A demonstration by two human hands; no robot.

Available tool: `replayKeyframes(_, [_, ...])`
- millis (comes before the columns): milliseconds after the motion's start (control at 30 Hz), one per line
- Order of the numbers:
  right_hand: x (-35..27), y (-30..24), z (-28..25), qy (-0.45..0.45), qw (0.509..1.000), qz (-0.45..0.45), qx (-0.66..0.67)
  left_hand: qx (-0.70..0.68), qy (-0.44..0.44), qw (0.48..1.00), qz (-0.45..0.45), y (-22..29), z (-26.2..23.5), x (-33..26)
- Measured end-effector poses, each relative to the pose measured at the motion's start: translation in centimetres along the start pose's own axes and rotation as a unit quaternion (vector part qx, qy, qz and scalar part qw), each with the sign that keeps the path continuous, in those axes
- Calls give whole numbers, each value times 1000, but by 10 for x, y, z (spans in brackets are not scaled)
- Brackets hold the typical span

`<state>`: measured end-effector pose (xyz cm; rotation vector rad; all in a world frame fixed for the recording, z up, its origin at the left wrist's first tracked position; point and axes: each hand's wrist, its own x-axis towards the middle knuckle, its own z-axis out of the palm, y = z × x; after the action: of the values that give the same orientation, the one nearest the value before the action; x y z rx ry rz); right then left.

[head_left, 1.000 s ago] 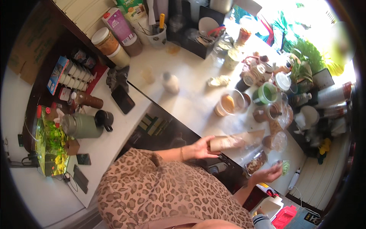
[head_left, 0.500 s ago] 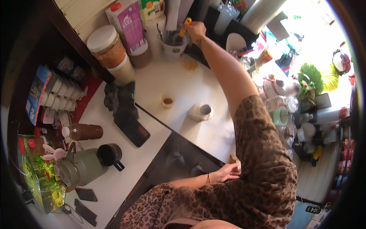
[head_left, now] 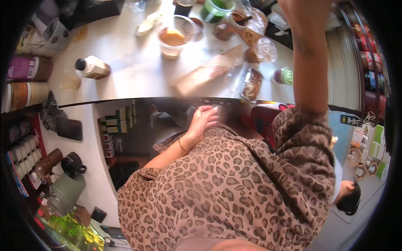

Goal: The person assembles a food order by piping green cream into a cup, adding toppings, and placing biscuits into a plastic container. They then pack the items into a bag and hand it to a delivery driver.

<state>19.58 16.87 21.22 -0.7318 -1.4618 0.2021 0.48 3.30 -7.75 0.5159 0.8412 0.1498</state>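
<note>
My left hand (head_left: 204,121) hovers over my lap below the table edge, fingers loosely bent and nothing visible in it. My right arm reaches up and away at the right; the right hand (head_left: 302,9) is blurred and cut by the top edge, so its fingers are hidden. Nearest it on the white table (head_left: 138,83) lie a clear plastic cup (head_left: 266,49) on its side and a small cup with a light green top (head_left: 284,76). Beside these are a clear pack of brown food (head_left: 252,85) and a long pale wrapper (head_left: 207,73).
A clear cup of light brown drink (head_left: 172,39) and a green tub (head_left: 217,8) stand farther back. At left are a dark-capped bottle (head_left: 93,67), a phone (head_left: 70,129) and a large grey-green jug (head_left: 67,192). Another person (head_left: 349,196) is at the lower right.
The view has swung to the right. My right hand has left the yellow-handled tool in the white tub and moved to the upper right. My left hand has come away from a small brown item.
</note>
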Motion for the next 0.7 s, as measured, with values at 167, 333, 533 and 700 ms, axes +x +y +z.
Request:
replayKeyframes(167, [-116, -57, -93, 88, 985, 145, -36, 150, 35, 978, 142, -65, 63, 49])
replayKeyframes(333, [-210, -74, -147, -31, 983, 172, -54, 117, 219, 937, 246, -57, 103, 58])
replayKeyframes(533, [-270, -62, -148, -131, 967, 131, -173, 98, 231, 913, 321, -44, 75, 68])
replayKeyframes(700, [-291, -53, -131, -100, 970, 133, -175, 247, 271, 801, 474, -42, 77, 52])
